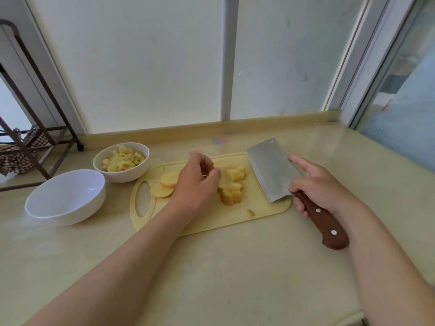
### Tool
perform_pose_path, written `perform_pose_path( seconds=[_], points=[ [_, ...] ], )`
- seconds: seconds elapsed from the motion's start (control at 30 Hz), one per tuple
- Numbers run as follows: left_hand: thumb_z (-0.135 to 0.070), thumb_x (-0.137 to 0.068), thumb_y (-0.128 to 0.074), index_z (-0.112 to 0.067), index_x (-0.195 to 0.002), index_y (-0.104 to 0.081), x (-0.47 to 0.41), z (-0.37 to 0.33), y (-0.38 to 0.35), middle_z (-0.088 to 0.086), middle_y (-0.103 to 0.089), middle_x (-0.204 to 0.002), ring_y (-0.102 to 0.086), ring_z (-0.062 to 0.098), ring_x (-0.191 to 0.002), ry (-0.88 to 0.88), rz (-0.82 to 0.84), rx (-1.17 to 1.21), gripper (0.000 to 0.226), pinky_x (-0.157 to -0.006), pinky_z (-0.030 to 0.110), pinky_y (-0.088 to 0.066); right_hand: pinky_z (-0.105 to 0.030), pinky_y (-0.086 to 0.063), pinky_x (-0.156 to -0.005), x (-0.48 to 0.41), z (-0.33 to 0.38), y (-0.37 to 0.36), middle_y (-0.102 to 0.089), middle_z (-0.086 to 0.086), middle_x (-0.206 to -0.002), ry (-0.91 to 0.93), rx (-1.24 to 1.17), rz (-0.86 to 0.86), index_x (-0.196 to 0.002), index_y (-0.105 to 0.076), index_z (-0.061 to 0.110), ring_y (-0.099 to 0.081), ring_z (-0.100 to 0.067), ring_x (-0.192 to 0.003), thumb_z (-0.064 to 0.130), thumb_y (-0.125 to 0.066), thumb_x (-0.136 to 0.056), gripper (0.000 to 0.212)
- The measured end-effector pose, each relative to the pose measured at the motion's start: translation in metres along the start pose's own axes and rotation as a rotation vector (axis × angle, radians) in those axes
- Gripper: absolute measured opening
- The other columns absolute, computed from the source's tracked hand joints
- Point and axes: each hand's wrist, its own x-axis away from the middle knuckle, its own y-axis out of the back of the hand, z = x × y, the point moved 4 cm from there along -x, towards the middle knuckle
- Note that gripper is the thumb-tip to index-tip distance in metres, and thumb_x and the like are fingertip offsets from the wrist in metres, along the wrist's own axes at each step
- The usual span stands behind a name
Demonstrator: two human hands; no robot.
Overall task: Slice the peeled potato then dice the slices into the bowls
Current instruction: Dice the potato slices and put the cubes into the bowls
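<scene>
A pale yellow cutting board (pixel 207 220) lies on the counter. Two round potato slices (pixel 164 184) sit at its left end, by the handle hole. Diced potato cubes (pixel 233 187) lie in a loose heap at the board's middle. My left hand (pixel 196 182) hovers over the board between slices and cubes, fingers loosely curled with nothing visible in them. My right hand (pixel 317 184) grips the brown handle of a cleaver (pixel 273 170), forefinger along the blade, which lies tilted over the board's right end. A small white bowl (pixel 138 171) holds potato cubes. A bigger white bowl (pixel 66 196) is empty.
A dark metal rack (pixel 35 128) with a patterned cloth stands at the back left. A window wall and low ledge (pixel 211 128) run behind the board. One stray potato bit (pixel 250 212) lies near the board's front edge. Beige countertop (pixel 235 278) stretches in front.
</scene>
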Motion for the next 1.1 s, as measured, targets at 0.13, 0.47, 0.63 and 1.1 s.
perform_pose_path(
  seconds=[0.13, 0.47, 0.63, 1.1],
  points=[
    [-0.039, -0.094, -0.053, -0.024, -0.132, -0.045, 0.005, 0.0, -0.01, -0.007, -0.052, -0.132, -0.051, 0.006, -0.114, -0.061, 0.227, -0.255, 0.043, -0.097, 0.028, -0.045, -0.028, -0.046, -0.04, 0.0, 0.0, -0.004, -0.062, -0.014, -0.056, -0.005, 0.016, -0.003, -0.142, -0.043, 0.048, -0.051, -0.021, -0.04, -0.007, -0.048, -0.09, 0.076],
    [-0.066, -0.094, -0.025, -0.022, -0.156, -0.007, 0.015, 0.002, -0.035, 0.0, -0.01, -0.164, -0.006, 0.019, -0.151, -0.146, 0.4, -0.866, 0.079, -0.122, 0.04, -0.01, -0.028, -0.047, -0.044, -0.005, -0.004, -0.015, -0.065, -0.01, -0.064, -0.016, 0.137, 0.188, -0.151, -0.037, 0.043, -0.057, -0.02, -0.049, -0.001, -0.049, -0.09, 0.076],
    [-0.066, -0.089, -0.034, -0.026, -0.155, -0.01, 0.006, 0.005, -0.039, -0.002, -0.019, -0.162, -0.014, 0.019, -0.15, -0.106, 0.357, -0.81, 0.081, -0.122, 0.043, -0.011, -0.029, -0.048, -0.046, -0.001, -0.002, -0.018, -0.062, -0.01, -0.069, -0.014, 0.167, 0.214, -0.138, -0.04, 0.052, -0.058, -0.02, -0.05, 0.003, -0.049, -0.089, 0.07],
    [-0.055, -0.096, -0.036, -0.031, -0.145, -0.043, 0.003, -0.008, -0.054, -0.002, -0.04, -0.153, -0.034, 0.018, -0.141, 0.043, 0.297, -0.596, 0.055, -0.12, 0.048, -0.012, -0.04, -0.046, -0.095, 0.05, 0.004, -0.042, -0.057, -0.021, -0.137, -0.073, 0.65, -0.089, -0.146, -0.036, 0.008, -0.056, -0.041, -0.126, 0.027, -0.048, -0.101, 0.051]
  ],
)
